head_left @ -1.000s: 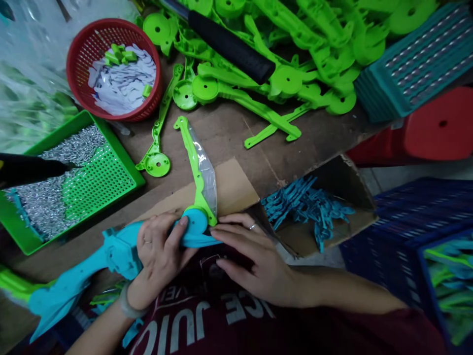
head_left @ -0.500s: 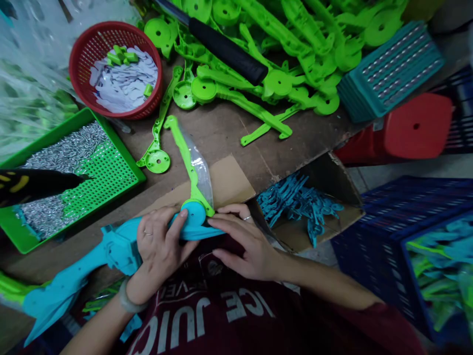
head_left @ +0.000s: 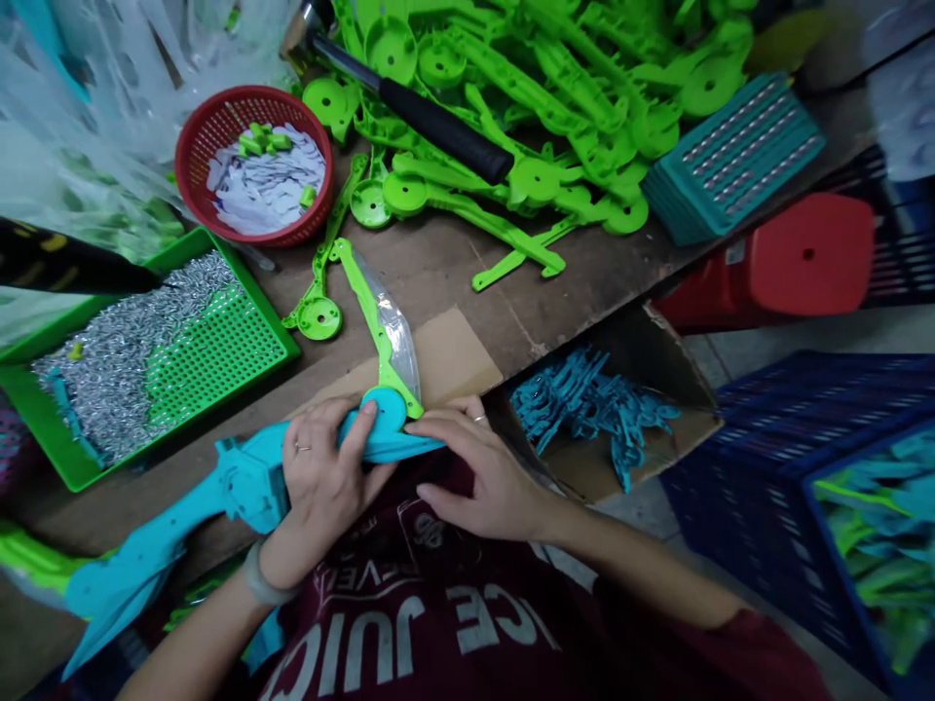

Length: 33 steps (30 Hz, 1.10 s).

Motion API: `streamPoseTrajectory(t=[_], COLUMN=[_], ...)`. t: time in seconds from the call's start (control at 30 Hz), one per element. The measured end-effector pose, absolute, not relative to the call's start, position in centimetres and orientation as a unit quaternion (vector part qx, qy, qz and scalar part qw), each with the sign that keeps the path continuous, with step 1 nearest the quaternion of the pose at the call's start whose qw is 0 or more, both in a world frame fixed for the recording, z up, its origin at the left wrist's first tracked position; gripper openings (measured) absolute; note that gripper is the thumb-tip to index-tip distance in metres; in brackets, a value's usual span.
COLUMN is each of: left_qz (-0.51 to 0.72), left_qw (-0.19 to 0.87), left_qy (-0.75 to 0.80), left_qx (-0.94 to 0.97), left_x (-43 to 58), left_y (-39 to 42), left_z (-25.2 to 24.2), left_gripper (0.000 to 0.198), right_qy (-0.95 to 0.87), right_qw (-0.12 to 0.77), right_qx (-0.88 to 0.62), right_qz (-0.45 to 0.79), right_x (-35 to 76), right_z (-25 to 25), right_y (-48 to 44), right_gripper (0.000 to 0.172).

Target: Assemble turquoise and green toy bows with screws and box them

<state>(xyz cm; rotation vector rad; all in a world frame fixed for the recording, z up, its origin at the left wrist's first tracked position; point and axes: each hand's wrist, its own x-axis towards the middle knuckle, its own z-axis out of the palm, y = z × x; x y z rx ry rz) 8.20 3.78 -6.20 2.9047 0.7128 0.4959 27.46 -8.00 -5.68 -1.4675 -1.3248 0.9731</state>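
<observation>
A long light-blue plastic toy weapon (head_left: 255, 484) lies across the table's near edge, in front of my body. Closed around its right part is my left hand (head_left: 325, 462), the thumb pressing beside a round blue disc (head_left: 385, 409). A bright green arm with a clear plastic blade (head_left: 398, 336) stands out from that disc over the table. Another green arm shows at the toy's far left end. At the toy's right tip, my right hand (head_left: 486, 467) has its fingers curled against the blue plastic, with its thumb held apart. Some of its fingertips are hidden.
A green tray (head_left: 274, 336) of small metal screws sits left, beneath a black-and-yellow tool (head_left: 73, 258). Behind are a red basket (head_left: 182, 180), a hammer (head_left: 445, 127), piled green parts (head_left: 577, 88) and teal trays (head_left: 737, 166). A cardboard box (head_left: 687, 424) holds blue parts, right.
The view has shifted slightly. Both hands keep nearly the same hold on the toy, while my right index finger has moved a little at its tip. The black-and-yellow tool appears higher.
</observation>
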Motion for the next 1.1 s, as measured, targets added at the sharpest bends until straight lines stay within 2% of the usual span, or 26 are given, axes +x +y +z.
streamPoseTrajectory(t=[0.1,0.23,0.4,0.6,0.73,0.8,0.93,1.0,1.1], left_qz=[0.166,0.163,0.165,0.177,0.168,0.165,0.180,0.182,0.169], left_qw=[0.033,0.028,0.036,0.024,0.018,0.022,0.018,-0.013,-0.053], left_qy=[0.213,0.217,0.234,0.237,0.226,0.205,0.152,0.149,0.171], left_qx=[0.962,0.962,0.958,0.955,0.959,0.964,0.972,0.972,0.969], left_x=[8.1,8.1,8.2,8.4,8.4,8.3,7.9,8.0,8.5], left_y=[3.9,3.8,3.4,2.9,3.0,3.3,3.7,3.2,1.4], left_z=[-6.2,-6.3,-6.5,-6.6,-6.4,-6.2,-6.2,-6.3,-6.5], left_gripper=[0.069,0.067,0.070,0.074,0.075,0.071,0.060,0.049,0.041], right_qy=[-0.505,-0.471,-0.497,-0.540,-0.587,-0.617,-0.588,-0.556,-0.580], right_qw=[0.488,0.534,0.519,0.479,0.448,0.441,0.442,0.454,0.485], right_qx=[-0.593,-0.589,-0.574,-0.563,-0.596,-0.617,-0.677,-0.695,-0.654], right_qz=[0.393,0.383,0.393,0.402,0.314,0.210,-0.024,-0.045,0.030], right_x=[26.6,26.1,26.8,27.7,27.0,26.9,28.5,29.7,30.4], right_z=[-5.5,-5.7,-6.1,-5.9,-5.4,-5.2,-3.8,-2.4,-0.2], right_y=[-8.6,-9.0,-8.3,-7.4,-7.0,-7.2,-7.4,-6.3,-1.7], right_gripper=[0.048,0.043,0.043,0.035,0.030,0.030,0.044,0.041,0.031])
